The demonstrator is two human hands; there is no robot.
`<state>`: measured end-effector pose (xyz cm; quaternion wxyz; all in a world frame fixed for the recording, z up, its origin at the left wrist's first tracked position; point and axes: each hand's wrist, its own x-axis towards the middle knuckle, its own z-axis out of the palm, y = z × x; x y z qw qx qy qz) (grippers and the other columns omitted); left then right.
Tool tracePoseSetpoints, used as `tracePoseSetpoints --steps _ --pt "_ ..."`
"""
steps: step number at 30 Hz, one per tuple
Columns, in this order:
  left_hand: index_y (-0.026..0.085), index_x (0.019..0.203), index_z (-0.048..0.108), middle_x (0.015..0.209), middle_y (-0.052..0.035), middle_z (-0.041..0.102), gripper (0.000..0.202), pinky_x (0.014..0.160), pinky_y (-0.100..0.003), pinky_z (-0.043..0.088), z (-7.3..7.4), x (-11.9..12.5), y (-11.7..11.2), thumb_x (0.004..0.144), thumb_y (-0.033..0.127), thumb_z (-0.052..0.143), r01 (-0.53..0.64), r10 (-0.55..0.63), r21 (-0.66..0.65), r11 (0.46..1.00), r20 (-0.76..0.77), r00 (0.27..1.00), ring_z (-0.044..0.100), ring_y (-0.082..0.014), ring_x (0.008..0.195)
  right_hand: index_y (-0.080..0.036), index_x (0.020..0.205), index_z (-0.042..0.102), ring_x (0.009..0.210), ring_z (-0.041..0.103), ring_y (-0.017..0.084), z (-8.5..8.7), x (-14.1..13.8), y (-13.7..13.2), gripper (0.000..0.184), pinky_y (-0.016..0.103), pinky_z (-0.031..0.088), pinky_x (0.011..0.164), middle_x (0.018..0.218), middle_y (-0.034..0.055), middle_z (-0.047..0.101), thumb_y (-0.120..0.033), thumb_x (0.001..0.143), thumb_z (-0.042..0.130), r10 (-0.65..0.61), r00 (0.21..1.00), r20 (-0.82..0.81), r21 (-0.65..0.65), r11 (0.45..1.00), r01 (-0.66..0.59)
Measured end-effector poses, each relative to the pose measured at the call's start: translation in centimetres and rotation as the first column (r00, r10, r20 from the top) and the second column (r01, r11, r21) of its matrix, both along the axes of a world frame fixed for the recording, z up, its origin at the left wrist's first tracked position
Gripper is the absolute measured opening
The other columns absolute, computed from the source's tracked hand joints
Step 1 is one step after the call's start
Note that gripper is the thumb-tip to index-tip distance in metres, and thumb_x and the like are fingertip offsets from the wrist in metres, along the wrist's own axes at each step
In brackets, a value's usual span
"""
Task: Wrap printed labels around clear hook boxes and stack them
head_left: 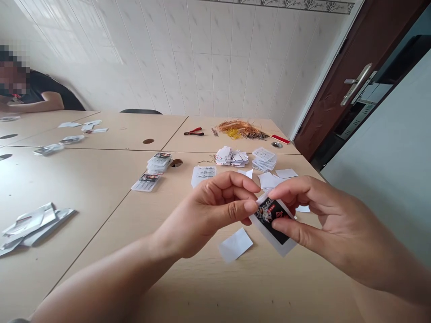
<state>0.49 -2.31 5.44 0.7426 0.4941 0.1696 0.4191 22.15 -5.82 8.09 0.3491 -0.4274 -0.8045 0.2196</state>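
a pale wooden worktop fills the lower left of the frame; a seated co-worker is seen at the upper left; a bundle of copper-coloured wire and red-handled pliers are laid near the far edge; stacks of white paper slips are piled at centre; a small printed card is held at lower right between the left hand and the right hand, closed fingers pinching it from both sides; a loose white slip is lying just below it
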Motion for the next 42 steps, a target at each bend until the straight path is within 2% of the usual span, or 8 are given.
tracePoseSetpoints --steps 3,8,13,17,22,29,37,42 --pt "0.015 0.090 0.078 0.077 0.0015 0.070 0.002 0.067 -0.013 0.058 0.3 0.0 -0.2 0.089 0.017 0.079 -0.004 0.004 -0.025 1.000 0.011 1.000 0.065 -0.0057 0.071 -0.041 0.102 0.064 0.073 0.063 0.009 0.0 0.1 -0.2 0.012 0.016 0.055 0.063 0.086 -0.0084 0.069 -0.032 0.094 0.067 -0.008 1.000 -0.008 0.011 1.000 0.008" --pt "0.014 0.088 0.079 0.075 0.0012 0.069 0.004 0.065 -0.014 0.059 0.4 0.1 -0.4 0.086 0.017 0.082 -0.003 0.004 -0.071 0.997 0.022 1.000 0.065 -0.0064 0.069 -0.046 0.111 0.061 0.075 0.062 0.011 -0.4 0.3 -0.3 0.018 0.018 0.054 0.064 0.091 -0.0077 0.068 -0.037 0.096 0.066 -0.029 0.999 0.019 0.055 0.998 0.028" --pt "0.014 0.086 0.078 0.072 0.0028 0.069 0.007 0.062 -0.013 0.059 0.3 0.3 -0.5 0.083 0.013 0.084 -0.006 0.016 -0.134 0.991 0.068 0.998 0.065 -0.0052 0.065 -0.045 0.112 0.060 0.074 0.063 0.011 -0.8 0.2 -0.3 0.017 0.021 0.055 0.066 0.093 -0.0066 0.069 -0.037 0.098 0.066 -0.013 0.999 0.030 0.067 0.998 0.011" --pt "0.015 0.087 0.077 0.070 0.0031 0.070 0.006 0.062 -0.013 0.059 0.2 0.3 -0.5 0.085 0.013 0.083 0.023 -0.009 -0.156 0.987 0.086 0.996 0.066 -0.0048 0.063 -0.043 0.110 0.061 0.072 0.065 0.011 -1.0 -0.1 -0.4 0.014 0.020 0.054 0.062 0.086 -0.0074 0.069 -0.038 0.098 0.066 -0.022 1.000 -0.009 0.093 0.995 0.023" --pt "0.015 0.091 0.077 0.081 0.0004 0.076 0.007 0.072 -0.016 0.061 0.2 0.1 -0.8 0.087 0.009 0.078 0.065 -0.054 -0.114 0.991 0.099 0.994 0.072 -0.0075 0.072 -0.041 0.105 0.061 0.075 0.070 0.010 -1.0 -0.4 -0.4 0.013 0.019 0.056 0.064 0.088 -0.0102 0.074 -0.033 0.098 0.067 0.006 0.998 -0.068 0.079 0.997 0.000" --pt "0.017 0.094 0.077 0.088 -0.0002 0.077 0.011 0.078 -0.019 0.060 0.3 -0.1 -1.0 0.088 0.008 0.078 0.065 -0.061 -0.043 0.997 0.085 0.994 0.073 -0.0092 0.081 -0.038 0.106 0.061 0.083 0.073 0.014 -1.3 -0.3 -0.3 0.021 0.025 0.060 0.067 0.094 -0.0073 0.076 -0.023 0.094 0.071 0.052 0.992 -0.115 0.145 0.989 -0.035" --pt "0.019 0.095 0.076 0.081 0.0023 0.078 0.013 0.076 -0.015 0.060 0.2 -0.1 -1.0 0.089 0.008 0.077 0.028 -0.024 -0.059 0.998 0.079 0.997 0.072 -0.0062 0.076 -0.032 0.110 0.062 0.100 0.071 0.017 -1.4 -0.1 0.4 0.026 0.033 0.059 0.083 0.105 -0.0006 0.071 -0.011 0.094 0.066 0.127 0.992 -0.009 0.362 0.925 -0.115" --pt "0.018 0.095 0.076 0.081 0.0027 0.076 0.012 0.077 -0.015 0.059 0.3 0.0 -1.2 0.090 0.007 0.076 0.018 -0.014 -0.037 0.999 0.087 0.996 0.071 -0.0053 0.077 -0.030 0.112 0.063 0.097 0.071 0.015 -1.5 0.1 0.1 0.030 0.029 0.060 0.079 0.111 0.0015 0.067 -0.007 0.092 0.066 0.112 0.993 0.024 0.456 0.883 -0.111"
